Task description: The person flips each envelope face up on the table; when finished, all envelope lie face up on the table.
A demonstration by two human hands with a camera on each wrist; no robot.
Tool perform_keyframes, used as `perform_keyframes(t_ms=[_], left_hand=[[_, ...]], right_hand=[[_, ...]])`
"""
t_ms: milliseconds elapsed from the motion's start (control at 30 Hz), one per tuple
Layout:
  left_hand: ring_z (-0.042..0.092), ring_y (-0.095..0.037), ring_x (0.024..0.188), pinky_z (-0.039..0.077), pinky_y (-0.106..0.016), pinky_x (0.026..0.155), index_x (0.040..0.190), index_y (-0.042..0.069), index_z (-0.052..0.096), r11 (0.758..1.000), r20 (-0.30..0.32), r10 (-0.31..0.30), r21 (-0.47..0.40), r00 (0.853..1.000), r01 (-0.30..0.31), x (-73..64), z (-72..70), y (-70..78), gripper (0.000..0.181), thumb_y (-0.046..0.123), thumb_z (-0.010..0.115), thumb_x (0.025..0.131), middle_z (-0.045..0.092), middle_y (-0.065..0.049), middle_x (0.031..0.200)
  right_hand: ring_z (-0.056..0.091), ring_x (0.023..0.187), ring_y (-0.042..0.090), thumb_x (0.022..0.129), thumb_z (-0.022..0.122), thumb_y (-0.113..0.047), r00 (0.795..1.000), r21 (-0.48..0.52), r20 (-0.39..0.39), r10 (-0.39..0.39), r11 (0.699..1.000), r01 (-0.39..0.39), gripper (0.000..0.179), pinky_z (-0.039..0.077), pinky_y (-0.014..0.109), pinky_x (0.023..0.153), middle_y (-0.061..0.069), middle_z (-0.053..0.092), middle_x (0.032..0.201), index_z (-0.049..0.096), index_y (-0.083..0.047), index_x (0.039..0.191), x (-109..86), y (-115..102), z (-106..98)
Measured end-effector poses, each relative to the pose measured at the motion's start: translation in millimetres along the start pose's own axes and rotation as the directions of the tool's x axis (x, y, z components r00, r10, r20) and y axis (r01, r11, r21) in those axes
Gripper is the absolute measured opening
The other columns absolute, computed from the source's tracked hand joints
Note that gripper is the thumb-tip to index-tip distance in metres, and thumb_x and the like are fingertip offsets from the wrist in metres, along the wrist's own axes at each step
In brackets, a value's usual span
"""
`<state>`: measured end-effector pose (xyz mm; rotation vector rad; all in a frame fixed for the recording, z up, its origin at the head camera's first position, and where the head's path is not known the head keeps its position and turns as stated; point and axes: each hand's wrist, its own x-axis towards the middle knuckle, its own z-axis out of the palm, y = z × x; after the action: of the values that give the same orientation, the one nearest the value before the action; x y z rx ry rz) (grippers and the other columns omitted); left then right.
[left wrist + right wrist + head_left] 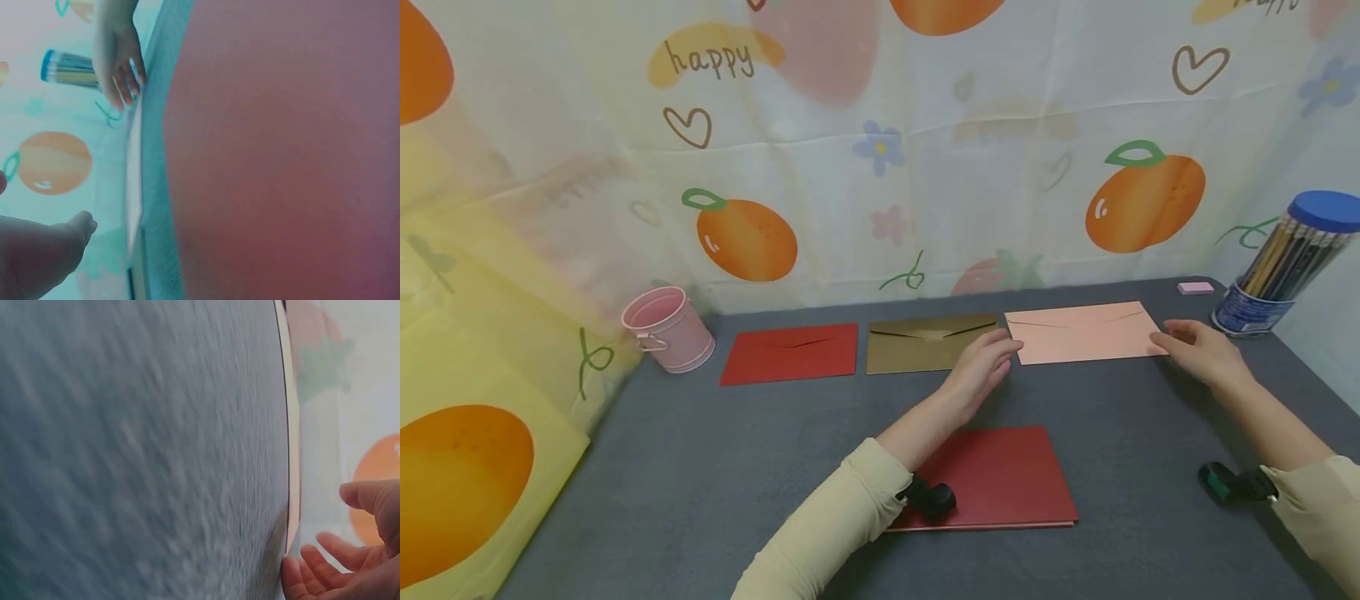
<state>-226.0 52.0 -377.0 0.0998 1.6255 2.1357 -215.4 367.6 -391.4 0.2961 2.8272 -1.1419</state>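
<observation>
A pale pink envelope (1082, 332) lies flat on the dark table, flap side up. At its left end is my left hand (973, 375), fingers loosely bent, partly covering the gold envelope (902, 350). My right hand (1206, 354) is at the pink envelope's right end, its fingertips by the corner. In the right wrist view its fingers (325, 569) are loosely bent and spread from the thumb, beside the envelope's edge (292, 456). Farther left lies a red envelope (793, 354). Beneath my left forearm rests a larger dark red flat item (1000, 475), partly hidden.
A small pink bucket (670, 329) stands at the table's left back corner. On the right back are a blue-lidded container of pencils (1288, 262) and a small pink block (1195, 287). A printed curtain (985, 183) hangs behind the table (700, 500).
</observation>
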Motion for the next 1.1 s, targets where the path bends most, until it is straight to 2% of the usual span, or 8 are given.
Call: perform_keyframes(t_ms=[267,433,567,667,833,900,1000,1100], left_hand=[[0.041,-0.017,0.135,0.033,-0.033,0.111,0.149,0.012,0.038,0.973,0.016,0.078,0.217,0.997,-0.080,-36.5,-29.6,16.1,0.061,0.028,0.061,0.095,0.045,-0.005,0.147],[0.038,-0.014,0.137,0.029,-0.041,0.113,0.150,0.017,0.038,0.918,0.041,0.099,0.381,0.994,-0.107,-57.6,-49.7,19.2,0.061,0.034,0.059,0.095,0.043,0.001,0.149],[0.034,-0.013,0.140,0.028,-0.044,0.112,0.151,0.021,0.035,0.861,0.091,0.071,0.497,0.993,-0.107,-74.0,-63.3,19.1,0.064,0.040,0.060,0.095,0.038,0.004,0.152],[0.030,-0.012,0.142,0.028,-0.046,0.112,0.152,0.026,0.032,0.769,0.130,0.034,0.630,0.991,-0.109,-86.2,-72.5,19.1,0.068,0.046,0.059,0.093,0.035,0.008,0.154],[0.030,-0.014,0.142,0.031,-0.047,0.111,0.155,0.024,0.028,0.518,0.236,-0.042,0.836,0.971,-0.181,-102.8,-87.8,15.2,0.076,0.053,0.058,0.091,0.032,0.006,0.155],[0.029,-0.014,0.142,0.031,-0.044,0.111,0.155,0.019,0.027,0.438,0.293,-0.078,0.869,0.953,-0.231,-108.1,-94.2,12.6,0.079,0.055,0.058,0.091,0.030,0.005,0.156],[0.023,-0.013,0.144,0.028,-0.043,0.113,0.156,0.017,0.025,0.376,0.357,-0.146,0.883,0.923,-0.282,-116.4,-104.2,9.5,0.082,0.056,0.058,0.091,0.024,0.003,0.159],[0.017,-0.013,0.146,0.026,-0.046,0.114,0.156,0.017,0.024,0.359,0.395,-0.198,0.881,0.897,-0.309,-125.5,-113.5,8.1,0.085,0.057,0.059,0.090,0.018,0.002,0.161]], right_hand=[[0.024,0.130,0.059,0.102,0.040,-0.046,0.989,-0.018,0.011,-0.149,0.989,0.149,0.077,0.026,0.073,0.097,0.041,0.022,0.146,0.018,0.012,0.148,-11.4,-34.3,25.8],[0.032,0.130,0.055,0.102,0.050,-0.035,0.948,-0.002,0.020,-0.317,0.948,0.317,0.069,0.033,0.069,0.096,0.037,0.029,0.146,0.025,0.011,0.147,-27.5,-58.1,54.0],[0.034,0.131,0.050,0.099,0.056,-0.035,0.918,-0.019,0.062,-0.391,0.920,0.392,0.069,0.034,0.066,0.097,0.031,0.033,0.147,0.029,0.006,0.148,-45.2,-74.2,75.0],[0.034,0.133,0.047,0.097,0.059,-0.037,0.889,-0.034,0.103,-0.447,0.891,0.452,0.069,0.033,0.066,0.098,0.026,0.036,0.147,0.033,0.002,0.148,-59.3,-84.0,88.3],[0.038,0.133,0.042,0.093,0.064,-0.042,0.827,-0.036,0.192,-0.529,0.838,0.544,0.070,0.035,0.064,0.100,0.021,0.041,0.146,0.040,-0.003,0.146,-79.6,-93.0,105.6],[0.038,0.134,0.040,0.092,0.064,-0.046,0.799,-0.027,0.248,-0.547,0.821,0.570,0.071,0.036,0.063,0.100,0.019,0.041,0.147,0.042,-0.006,0.146,-86.3,-94.5,109.9],[0.033,0.138,0.038,0.091,0.063,-0.052,0.737,0.001,0.344,-0.582,0.785,0.619,0.074,0.035,0.062,0.102,0.015,0.037,0.151,0.042,-0.008,0.147,-94.2,-95.7,113.6],[0.027,0.142,0.036,0.091,0.060,-0.056,0.667,0.029,0.439,-0.602,0.751,0.660,0.077,0.033,0.061,0.104,0.011,0.030,0.156,0.039,-0.011,0.149,-101.2,-95.9,114.9]])
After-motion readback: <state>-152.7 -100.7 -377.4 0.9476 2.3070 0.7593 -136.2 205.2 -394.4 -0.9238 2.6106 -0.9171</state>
